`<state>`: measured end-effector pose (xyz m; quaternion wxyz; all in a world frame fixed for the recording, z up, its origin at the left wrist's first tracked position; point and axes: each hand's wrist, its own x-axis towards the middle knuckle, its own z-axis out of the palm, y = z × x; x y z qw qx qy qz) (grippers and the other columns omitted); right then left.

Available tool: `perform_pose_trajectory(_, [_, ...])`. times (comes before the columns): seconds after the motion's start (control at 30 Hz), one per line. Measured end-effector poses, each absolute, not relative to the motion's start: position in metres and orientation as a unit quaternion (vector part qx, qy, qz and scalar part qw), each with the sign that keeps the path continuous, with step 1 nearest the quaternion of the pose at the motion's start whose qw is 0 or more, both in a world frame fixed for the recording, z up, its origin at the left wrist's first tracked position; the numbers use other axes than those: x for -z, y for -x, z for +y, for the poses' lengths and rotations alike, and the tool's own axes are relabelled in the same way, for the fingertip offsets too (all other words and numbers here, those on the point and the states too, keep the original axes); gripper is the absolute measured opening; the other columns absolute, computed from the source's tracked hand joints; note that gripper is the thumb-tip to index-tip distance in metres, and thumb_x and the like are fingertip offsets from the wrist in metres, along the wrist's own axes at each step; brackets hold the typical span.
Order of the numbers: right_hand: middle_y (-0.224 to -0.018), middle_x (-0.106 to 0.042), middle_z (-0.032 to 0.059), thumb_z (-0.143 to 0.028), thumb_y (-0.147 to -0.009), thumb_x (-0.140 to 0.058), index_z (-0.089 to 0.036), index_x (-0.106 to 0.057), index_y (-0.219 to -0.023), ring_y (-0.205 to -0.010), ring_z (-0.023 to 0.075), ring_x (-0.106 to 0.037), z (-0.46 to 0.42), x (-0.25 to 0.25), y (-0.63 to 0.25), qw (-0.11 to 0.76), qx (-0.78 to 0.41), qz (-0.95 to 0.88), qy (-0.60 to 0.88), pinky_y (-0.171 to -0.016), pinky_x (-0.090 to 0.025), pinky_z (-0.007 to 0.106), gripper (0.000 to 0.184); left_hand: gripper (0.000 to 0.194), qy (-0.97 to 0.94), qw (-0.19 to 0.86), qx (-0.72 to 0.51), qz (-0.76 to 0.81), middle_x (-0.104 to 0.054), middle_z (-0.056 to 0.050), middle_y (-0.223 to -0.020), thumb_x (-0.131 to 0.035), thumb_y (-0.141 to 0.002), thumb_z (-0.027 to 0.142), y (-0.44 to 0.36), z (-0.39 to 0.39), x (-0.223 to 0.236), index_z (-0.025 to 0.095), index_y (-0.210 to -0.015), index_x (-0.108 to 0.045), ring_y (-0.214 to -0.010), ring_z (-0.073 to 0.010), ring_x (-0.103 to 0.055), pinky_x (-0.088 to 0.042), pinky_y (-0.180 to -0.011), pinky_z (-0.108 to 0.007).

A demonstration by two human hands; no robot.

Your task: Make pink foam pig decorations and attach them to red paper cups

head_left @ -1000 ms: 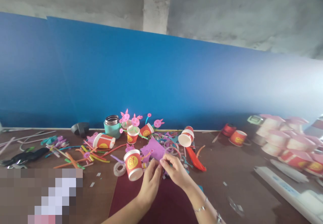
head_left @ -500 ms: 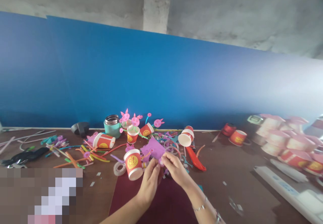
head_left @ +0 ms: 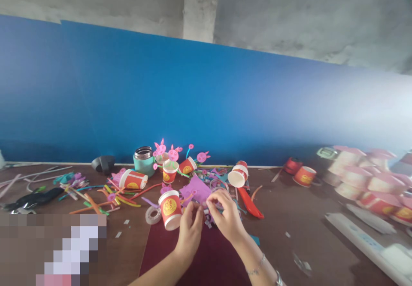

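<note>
My left hand has its thumb and fingers pinched together just right of an upright paper cup, red with a yellow emblem. Opposite it, my right hand is also closed in a pinch, a small gap away from the left fingertips. Whatever sits in either pinch is too small or too hidden to name. Just beyond both hands lies a purple sheet, partly over a heap of coloured scraps. Beneath the hands is a dark red mat.
A tape roll lies left of the cup. Behind stand a teal jar and cups with pink animal faces on stems. Red-handled scissors lie to the right, near a tipped cup. Stacked cups and a white power strip are far right.
My right hand has drawn slightly away from the left, and its fingers have curled more. The small pinkish piece between my fingertips earlier no longer shows clearly.
</note>
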<state>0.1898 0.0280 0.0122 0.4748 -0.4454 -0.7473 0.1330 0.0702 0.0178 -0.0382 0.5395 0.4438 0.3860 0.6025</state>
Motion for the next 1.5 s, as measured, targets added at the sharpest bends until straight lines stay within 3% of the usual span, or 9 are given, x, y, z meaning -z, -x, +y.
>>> perform_pose_trajectory(0.2, [-0.077, -0.067, 0.0054, -0.015, -0.083, -0.054, -0.021, -0.067, -0.08, -0.075, 0.0211, -0.057, 0.0271, -0.0103, -0.1873, 0.436, -0.046, -0.789, 0.43, -0.076, -0.044, 0.037, 0.014, 0.036, -0.477, 0.486, -0.611, 0.404, -0.044, 0.004, -0.061, -0.057, -0.079, 0.052, -0.0678, 0.0185, 0.0378, 0.017, -0.073, -0.052, -0.052, -0.0086, -0.035, -0.029, -0.048, -0.02])
perform_pose_trajectory(0.6, [-0.077, -0.067, 0.0059, -0.013, -0.08, -0.053, -0.018, -0.066, -0.073, -0.078, 0.0203, -0.061, 0.0282, -0.0123, -0.1869, 0.442, -0.173, -0.752, 0.457, -0.074, -0.046, 0.031, 0.016, 0.022, -0.538, 0.403, -0.605, 0.427, -0.055, -0.001, -0.065, -0.055, -0.083, 0.04, -0.0659, 0.0166, 0.035, 0.019, -0.078, -0.061, -0.059, -0.0138, -0.045, -0.036, -0.056, -0.023])
perform_pose_trajectory(0.9, [-0.074, -0.068, 0.0049, -0.015, -0.079, -0.054, -0.017, -0.068, -0.072, -0.072, 0.0183, -0.062, 0.0313, -0.0103, -0.1889, 0.451, -0.217, -0.734, 0.459, -0.066, -0.047, 0.027, 0.016, 0.018, -0.569, 0.372, -0.586, 0.44, -0.05, 0.001, -0.064, -0.049, -0.087, 0.033, -0.0655, 0.0171, 0.0358, 0.018, -0.08, -0.057, -0.057, -0.0126, -0.042, -0.035, -0.054, -0.022])
perform_pose_trajectory(1.27, [-0.071, -0.068, 0.0047, -0.011, -0.076, -0.054, -0.019, -0.066, -0.072, -0.069, 0.0183, -0.061, 0.0278, -0.0084, -0.1902, 0.437, -0.093, -0.774, 0.449, -0.069, -0.047, 0.029, 0.015, 0.021, -0.603, 0.331, -0.572, 0.446, -0.055, -0.001, -0.066, -0.045, -0.088, 0.032, -0.0648, 0.0171, 0.0357, 0.017, -0.08, -0.056, -0.06, -0.0141, -0.049, -0.04, -0.055, -0.022])
perform_pose_trajectory(1.5, [-0.073, -0.068, 0.0041, -0.012, -0.079, -0.054, -0.019, -0.066, -0.074, -0.07, 0.0169, -0.062, 0.0289, -0.0083, -0.192, 0.423, -0.113, -0.785, 0.438, -0.071, -0.046, 0.028, 0.015, 0.02, -0.595, 0.339, -0.567, 0.457, -0.055, 0.0, -0.066, -0.044, -0.088, 0.032, -0.0646, 0.0191, 0.0407, 0.017, -0.083, -0.056, -0.058, -0.0133, -0.048, -0.038, -0.054, -0.023])
